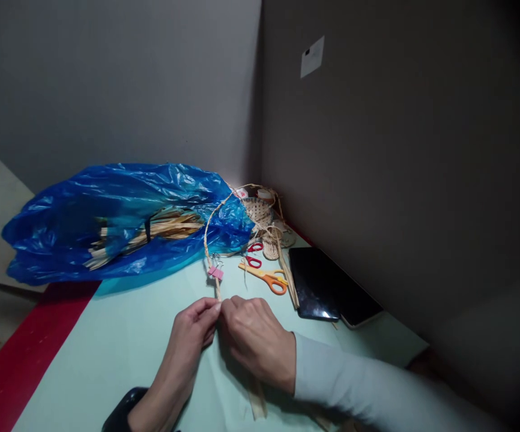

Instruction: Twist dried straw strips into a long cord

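A thin braided straw cord (206, 239) runs from the back of the table down to my fingers. My left hand (192, 327) pinches its near end between thumb and fingers. My right hand (255, 339) is closed against the same spot, its fingertips touching the left ones and partly hidden. Just beyond the hands a pink binder clip (215, 273) grips the cord. A loose flat straw strip (257, 399) shows below my right hand, lying toward the table's near side. The point where the strands meet is covered by my fingers.
A blue plastic bag (152, 186) with a straw bundle (165, 228) lies at the back left. Orange-handled scissors (274, 282), red-handled scissors (253, 262), woven straw pieces (259, 210) and two dark flat devices (311, 285) lie to the right, beside the wall (399, 150).
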Demonstrator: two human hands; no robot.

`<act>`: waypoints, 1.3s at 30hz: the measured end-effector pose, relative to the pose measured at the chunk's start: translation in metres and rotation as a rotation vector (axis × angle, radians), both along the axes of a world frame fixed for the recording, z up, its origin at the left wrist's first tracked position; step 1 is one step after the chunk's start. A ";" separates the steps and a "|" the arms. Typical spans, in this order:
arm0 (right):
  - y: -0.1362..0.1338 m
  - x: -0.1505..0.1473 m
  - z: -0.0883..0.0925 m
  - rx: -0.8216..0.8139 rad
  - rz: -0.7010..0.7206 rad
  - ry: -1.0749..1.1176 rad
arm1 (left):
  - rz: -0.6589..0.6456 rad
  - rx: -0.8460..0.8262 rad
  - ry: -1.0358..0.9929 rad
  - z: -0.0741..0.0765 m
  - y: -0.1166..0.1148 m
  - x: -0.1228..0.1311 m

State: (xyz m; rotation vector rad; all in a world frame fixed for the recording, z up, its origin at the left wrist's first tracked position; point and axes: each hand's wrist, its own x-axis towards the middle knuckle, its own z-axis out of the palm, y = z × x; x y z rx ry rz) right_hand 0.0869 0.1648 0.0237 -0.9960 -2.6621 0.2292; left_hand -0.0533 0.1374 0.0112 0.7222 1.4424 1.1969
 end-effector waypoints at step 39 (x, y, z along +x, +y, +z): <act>0.040 -0.014 -0.029 -1.108 -0.063 0.905 | -0.100 0.040 0.121 0.004 0.001 -0.012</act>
